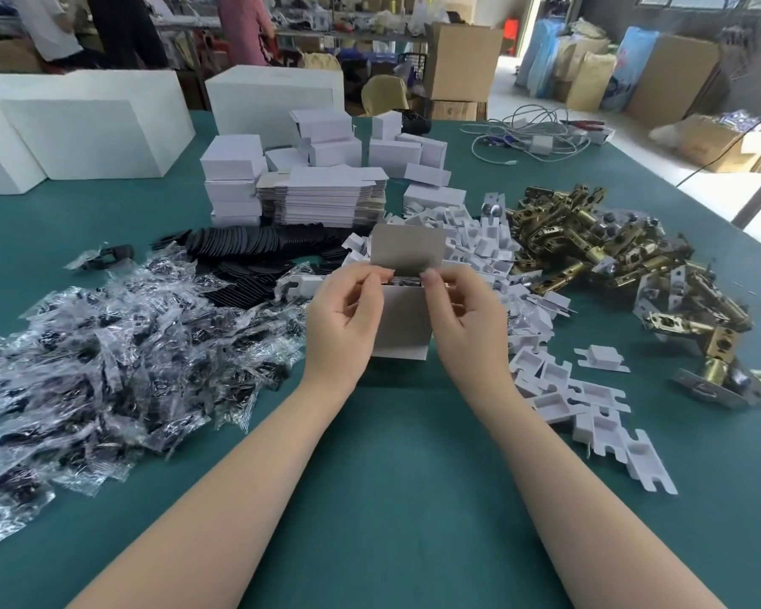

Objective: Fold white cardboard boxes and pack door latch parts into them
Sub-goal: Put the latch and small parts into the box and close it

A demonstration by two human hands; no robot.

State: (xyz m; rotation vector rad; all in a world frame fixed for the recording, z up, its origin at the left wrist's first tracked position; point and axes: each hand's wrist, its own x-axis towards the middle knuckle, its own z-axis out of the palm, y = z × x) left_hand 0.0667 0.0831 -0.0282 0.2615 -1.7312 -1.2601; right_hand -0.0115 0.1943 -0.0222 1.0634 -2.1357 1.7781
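Note:
A small white cardboard box (403,318) stands upright on the green table (396,476), its top lid flap raised. My left hand (343,318) grips its left side, fingers curled at the top edge. My right hand (462,314) holds the right side the same way. Something dark shows inside the box's open top. Brass door latches (589,239) lie heaped to the right. White cardboard inserts (479,248) are piled behind and right of the box.
Clear bags of black screws (106,345) cover the left. Black plates (247,248) lie behind them. A stack of flat box blanks (326,195) and folded white boxes (234,178) stand further back. Cables (532,134) lie at the far right. People stand in the background.

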